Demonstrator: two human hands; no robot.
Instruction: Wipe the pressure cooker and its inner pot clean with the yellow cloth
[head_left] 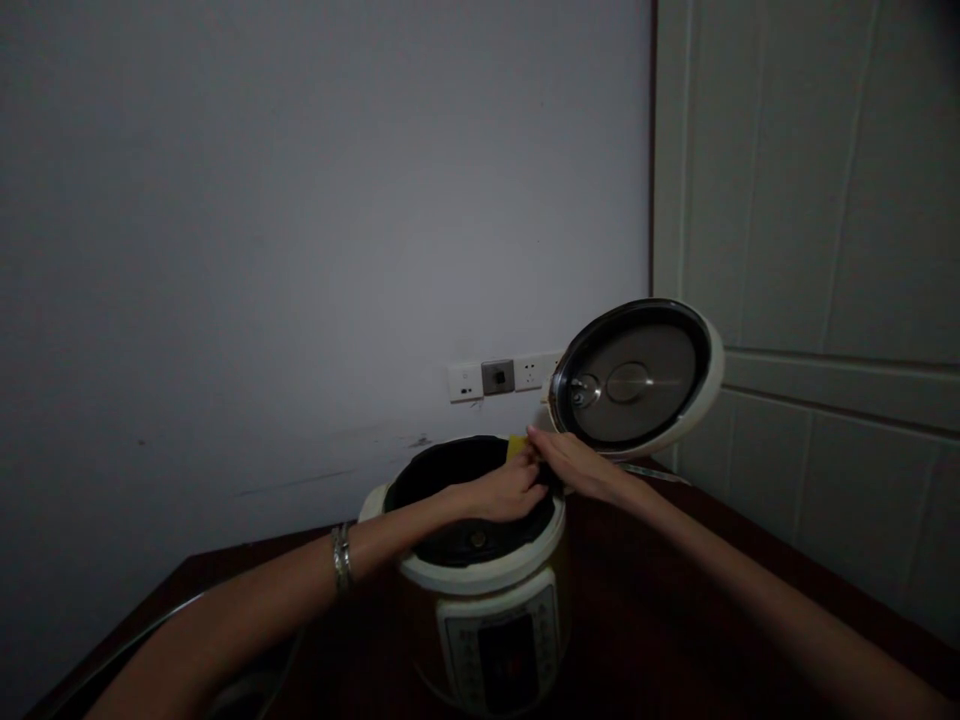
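Note:
A white rice cooker (pixel 491 580) stands on a dark wooden table (pixel 675 600), its lid (pixel 636 378) swung open to the right. My left hand (pixel 510 490), with bracelets on the wrist, rests over the cooker's dark rim, fingers curled. My right hand (pixel 574 465) reaches to the hinge side of the rim, fingers pressed together. Between both hands a small yellow thing (pixel 517 446), perhaps a sponge or cloth, shows at the back rim. Which hand grips it I cannot tell.
A pale wall rises behind, with a strip of sockets (pixel 499 378) just behind the cooker. A panelled door (pixel 810 300) stands at the right. A cable (pixel 135 640) curves along the table's left edge.

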